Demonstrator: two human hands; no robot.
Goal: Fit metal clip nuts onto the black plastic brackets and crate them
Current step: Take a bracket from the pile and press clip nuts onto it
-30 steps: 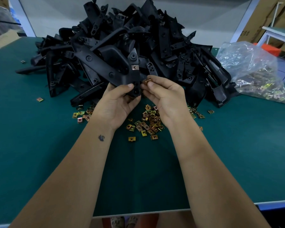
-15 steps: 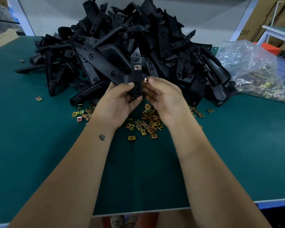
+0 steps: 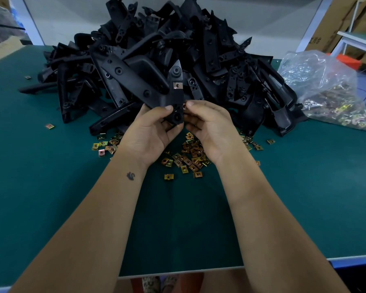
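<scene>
**Bracket held up at centre frame, second clip nut at its edge**

Bracket point(image 3: 175, 98), black plastic and narrow, stands nearly upright just above the middle of the frame, raised off the green surface point(image 3: 51, 197). One metal clip nut point(image 3: 177, 85) already sits on its upper half, below the pointed tip. The left hand point(image 3: 150, 132) has its grip closed round the bracket's lower end, thumb across the front face and fingers curled behind. The right hand point(image 3: 207, 125) meets the bracket from the right side; its grip is a pinch of thumb and forefinger on a second clip nut point(image 3: 184, 106), of which only a small glint shows, touching the bracket's right edge beside a hole.

Directly below the hands, loose clip nuts point(image 3: 190, 157) lie scattered on the surface, with a smaller cluster point(image 3: 106, 144) to the left and a few strays further out. Behind the hands, a big pile of black brackets point(image 3: 156, 49) fills the upper middle of the frame. At the upper right, a clear plastic bag point(image 3: 325, 92) holding more clip nuts rests on the surface beside the pile. Cardboard boxes point(image 3: 336, 22) stand beyond the surface at the far upper right.
</scene>
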